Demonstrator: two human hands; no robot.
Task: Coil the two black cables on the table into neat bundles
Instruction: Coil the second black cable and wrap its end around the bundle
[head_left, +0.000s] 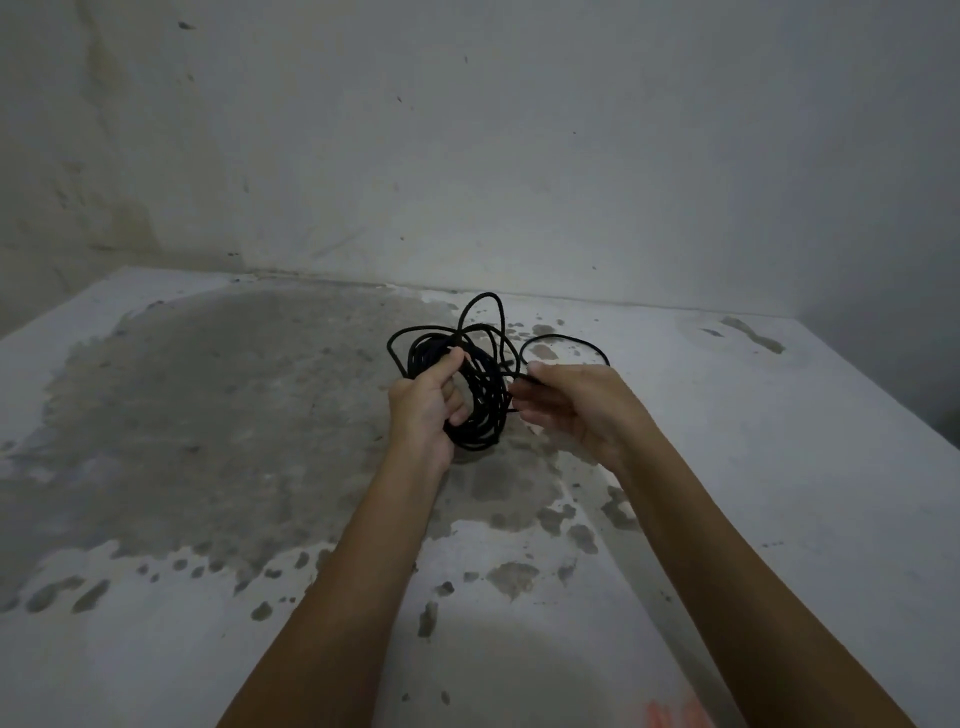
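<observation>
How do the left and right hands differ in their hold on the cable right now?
The left hand wraps its fingers round the thick cable coil; the right hand pinches only one loose strand. Left hand closes tight; right hand's fingers curl loosely. Shared: both are bare and gripping.

- No text, label, brand, number or sign is showing legibly anywhere in the view.
- The black cables (488, 405) are carrying no marking that can be read.
- An orange-red smear (670, 716) at 5 o'clock, at the near edge of the table (156, 649), is showing too blurred to tell whether it is lettering.
</observation>
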